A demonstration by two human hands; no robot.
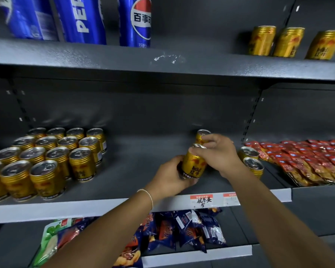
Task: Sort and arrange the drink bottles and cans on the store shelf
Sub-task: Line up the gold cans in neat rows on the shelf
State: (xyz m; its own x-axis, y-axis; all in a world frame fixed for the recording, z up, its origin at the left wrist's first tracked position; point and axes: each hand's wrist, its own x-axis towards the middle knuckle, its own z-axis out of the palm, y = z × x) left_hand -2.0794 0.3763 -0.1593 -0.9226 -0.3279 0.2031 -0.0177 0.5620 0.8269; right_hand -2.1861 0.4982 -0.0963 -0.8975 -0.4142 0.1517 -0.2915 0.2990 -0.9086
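Above the middle shelf (124, 171), both my hands hold one gold can (193, 165), tilted a little. My left hand (172, 176) wraps its lower part from the left. My right hand (219, 151) pinches its top rim. Another gold can (201, 134) stands behind my right hand, partly hidden. Two more gold cans (252, 161) stand to the right of my right wrist. A block of several gold cans (46, 157) fills the shelf's left part. The top shelf carries three gold cans (288, 42) at the right and blue Pepsi cans (135, 22) at the left.
Red snack packets (307, 159) lie on the middle shelf's right section. Dark blue and green snack bags (182, 229) sit on the shelf below. Price tags (201, 200) are stuck on the middle shelf's front edge. Bare shelf floor lies between the can block and my hands.
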